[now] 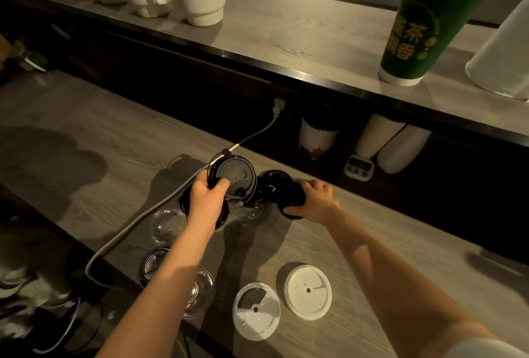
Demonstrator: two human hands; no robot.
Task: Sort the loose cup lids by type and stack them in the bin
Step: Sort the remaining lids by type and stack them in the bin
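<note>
Left hand grip pinches raised black lid by its near rim, tilted up off the counter. Right hand grip curls round low black lid, just to its right; prob. stacks next. Bin not in view.

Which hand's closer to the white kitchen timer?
Right. The right hand, gripping a black lid, sits just front-left of the timer; the left hand, holding a flat black lid, is farther left.

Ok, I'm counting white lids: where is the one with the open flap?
In the head view, the flapped white lid lies on the counter near its front edge, low centre, just left of the plain white lid.
</note>
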